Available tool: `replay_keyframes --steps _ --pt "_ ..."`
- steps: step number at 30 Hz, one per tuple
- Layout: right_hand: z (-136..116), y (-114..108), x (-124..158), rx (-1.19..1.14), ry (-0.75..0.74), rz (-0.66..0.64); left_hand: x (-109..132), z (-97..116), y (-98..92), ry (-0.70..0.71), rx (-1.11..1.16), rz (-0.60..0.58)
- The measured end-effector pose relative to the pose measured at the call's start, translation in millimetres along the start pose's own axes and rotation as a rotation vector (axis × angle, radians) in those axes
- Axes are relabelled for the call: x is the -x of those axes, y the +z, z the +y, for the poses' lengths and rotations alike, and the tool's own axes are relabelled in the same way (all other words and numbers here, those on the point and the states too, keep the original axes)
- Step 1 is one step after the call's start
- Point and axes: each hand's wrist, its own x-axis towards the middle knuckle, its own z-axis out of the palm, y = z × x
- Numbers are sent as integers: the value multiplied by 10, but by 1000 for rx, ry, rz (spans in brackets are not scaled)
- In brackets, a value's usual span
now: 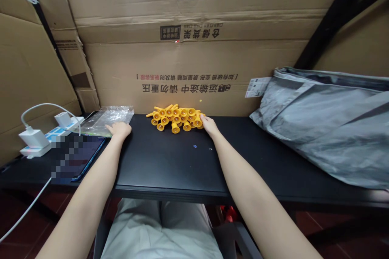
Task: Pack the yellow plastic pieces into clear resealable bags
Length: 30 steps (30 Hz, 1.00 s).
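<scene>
A pile of small yellow horn-shaped pieces (176, 118) lies at the back middle of the black table, most with their flared mouths towards me. At the pile's right end is my right hand (209, 125), its thumb and fingertips closed at the stem of one yellow piece; its other fingers are partly hidden. My left hand (120, 129) rests open on the table to the left of the pile. Its fingers stretch left onto a clear plastic bag (117, 114), and it holds nothing.
A phone (86, 158) lies at the left, beside a white power strip (62, 130) with a charger (33, 139) and cable. A grey bag (322, 125) fills the table's right side. Printed cardboard (188, 60) stands behind. A small blue bit (195, 146) lies in front of the pile.
</scene>
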Motion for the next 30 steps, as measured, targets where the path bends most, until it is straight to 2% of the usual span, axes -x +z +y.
replay_keyframes --steps 3,7,10,18,21,25,28,30 --pt "-5 1 4 -6 3 1 22 12 -27 30 2 71" --pt "-23 -1 20 -22 7 14 89 31 -123 87 62 280" --pt "-53 -6 42 -39 33 64 152 40 -227 160 136 392" --pt "-70 -8 55 -50 76 107 331 127 -419 367 276 557" --pt "-68 -12 52 -29 53 133 379 166 -447 473 284 571" --pt "-125 -35 90 39 32 150 399 202 -455 597 241 528" --pt "-239 -81 147 185 2 207 393 214 -443 647 205 464" --pt "-354 -119 188 295 -22 263 385 217 -424 668 164 379"
